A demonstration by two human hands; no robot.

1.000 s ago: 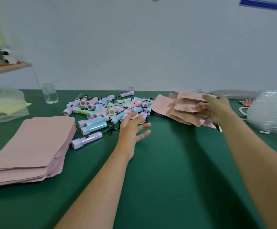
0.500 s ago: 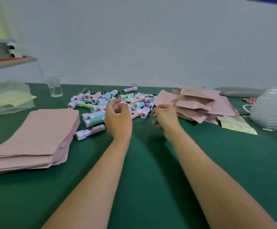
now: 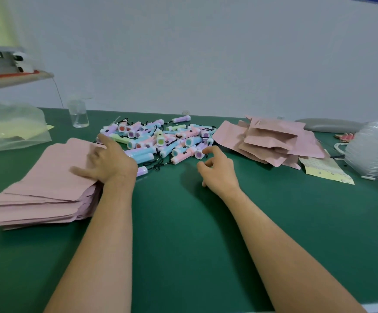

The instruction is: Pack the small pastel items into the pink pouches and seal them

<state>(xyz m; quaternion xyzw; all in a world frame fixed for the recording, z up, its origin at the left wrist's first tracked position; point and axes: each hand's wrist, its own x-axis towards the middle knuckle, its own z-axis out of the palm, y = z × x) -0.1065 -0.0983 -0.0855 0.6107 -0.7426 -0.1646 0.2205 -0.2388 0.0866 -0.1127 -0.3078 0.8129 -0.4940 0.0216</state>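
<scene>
Left hand (image 3: 111,162) has shifted onto the pouch stack (image 3: 48,177), fingers spread; right hand (image 3: 217,170) loosely curled, empty, near pastel items (image 3: 161,141).

Plain pale blue-grey wall (image 3: 206,53) right behind the green worktop (image 3: 183,233). Wooden shelf (image 3: 14,79) sticking in above the worktop's far left corner. Soft, even light all over.

Dark green worktop (image 3: 183,233) before me. Far left: clear glass beaker (image 3: 78,115), upright. To my left, a crumpled clear plastic bag (image 3: 12,127) with pale yellow contents, under a wooden shelf (image 3: 14,79). Right side: pale yellow dotted paper sheet (image 3: 325,170), lying flat beside a stack of clear plastic wrapping (image 3: 373,150). Grey oblong pad (image 3: 330,125) against the wall.
</scene>
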